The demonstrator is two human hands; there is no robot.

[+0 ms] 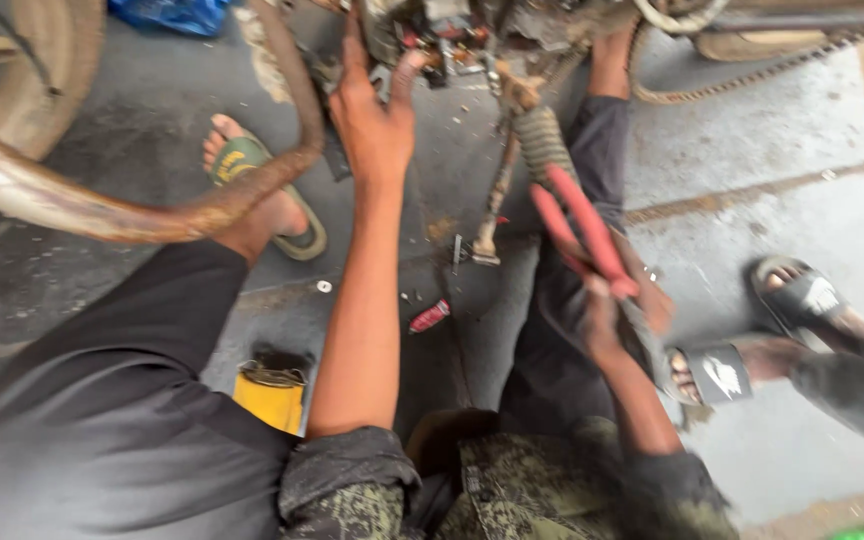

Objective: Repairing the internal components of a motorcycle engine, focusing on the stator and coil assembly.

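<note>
My left hand (377, 110) reaches up to the greasy underside of a motorcycle engine (452, 35), fingers spread and touching the metal parts, holding nothing that I can see. My right hand (617, 310) grips the red handles of a pair of pliers (577, 225), whose jaws point up toward a coiled spring (542, 140) and a thin rusty stand rod (497, 195). A rusty curved exhaust pipe (132, 215) sweeps across the left, passing my left knee.
My left foot in a green sandal (252, 180) rests on the concrete floor (752, 200). Another person's feet in black slides (812, 300) stand at right. A yellow can (272, 395), a small red item (430, 316), a drive chain (752, 75) and a tyre (42, 70) lie around.
</note>
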